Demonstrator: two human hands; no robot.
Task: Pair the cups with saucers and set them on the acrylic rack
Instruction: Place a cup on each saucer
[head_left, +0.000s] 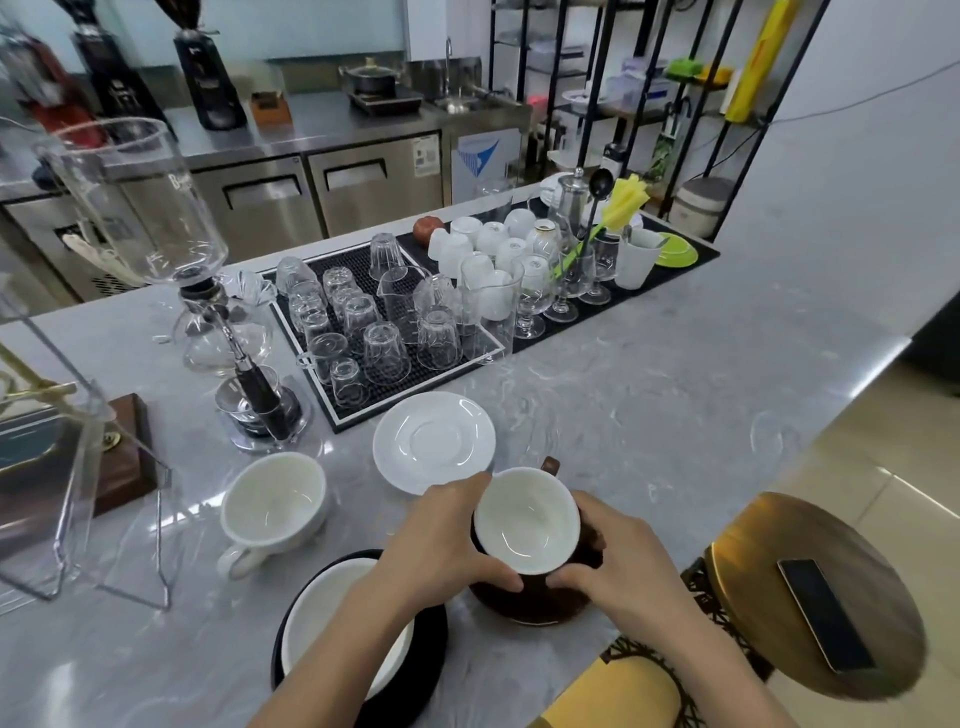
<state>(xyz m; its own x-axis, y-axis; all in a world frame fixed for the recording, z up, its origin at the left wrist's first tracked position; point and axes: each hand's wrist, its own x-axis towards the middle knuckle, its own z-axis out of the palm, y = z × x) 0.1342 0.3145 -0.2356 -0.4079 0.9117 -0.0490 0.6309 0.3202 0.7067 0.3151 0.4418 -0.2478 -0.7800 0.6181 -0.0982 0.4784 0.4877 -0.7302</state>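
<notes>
Standing empty at nine o'clock on the marble worktop (649, 374), the acrylic rack (78, 499) has yet to receive a single pair. Just right of it, a white cup (272, 506) sits upright on the bare stone with no saucer beneath. At six o'clock a dark saucer (415, 670) carries a white-lined cup (332, 613), partly hidden by the person's forearm; that pairing looks made. Toward the centre, a white saucer (434, 441) lies unused, near the white cup but apart from it. Further right, the left hand (447, 540) and right hand (618, 561) are curled around a dark cup (527, 519), fingers pressed to its sides from either flank, holding it on or just over a brown saucer (535, 605); contact cannot be told. By this reckoning, two sets are matched or nearly so, one remains, and all the racking is left. Glasses and upturned cups crowd the mats at twelve o'clock.
</notes>
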